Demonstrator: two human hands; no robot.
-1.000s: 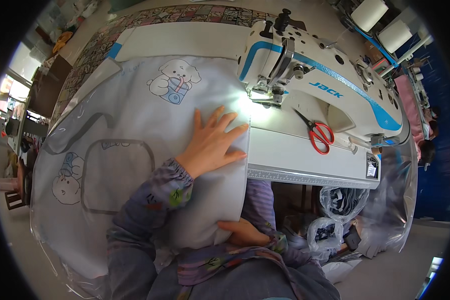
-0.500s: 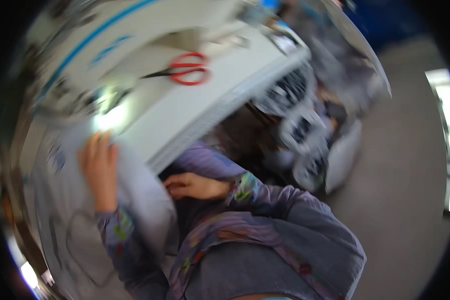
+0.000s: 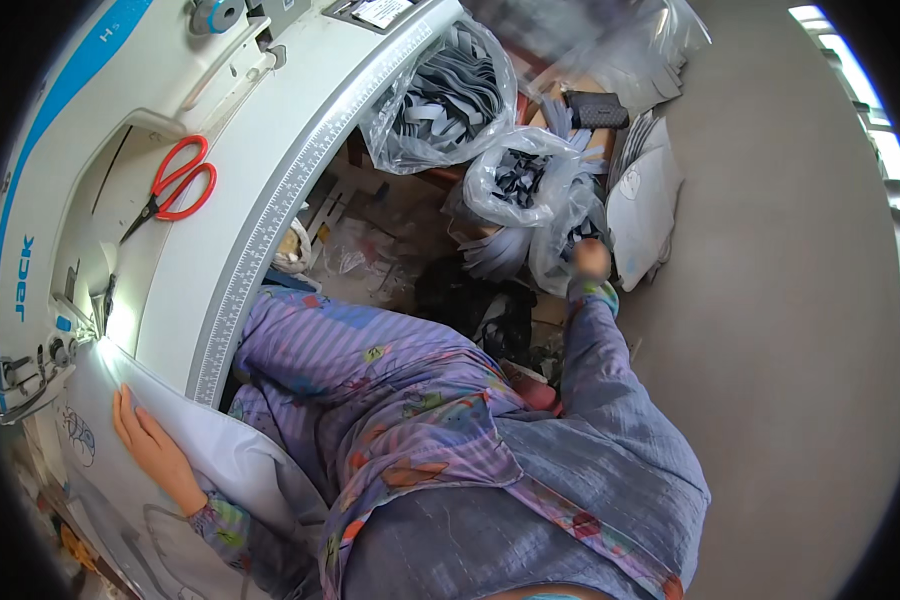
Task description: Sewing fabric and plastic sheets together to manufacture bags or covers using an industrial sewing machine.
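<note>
pale grey printed fabric (image 3: 232, 435); left fingers (image 3: 138, 425) released, flat atop; right fingers (image 3: 590, 257) can't tell

A smooth, plain grey-brown floor (image 3: 770, 330) fills the right side of the scene, running from the far end to the near edge. Along its far right border stands a tall, glaring white band of window light (image 3: 852, 75), broken by small dark shapes too indistinct to identify. On the left, a glossy white worktable (image 3: 240, 180) has a pale ruler strip (image 3: 248, 270) along its edge. A tight white glow (image 3: 122, 322) lights its near left part; beneath the table, the floor is shadowed and littered.
</note>
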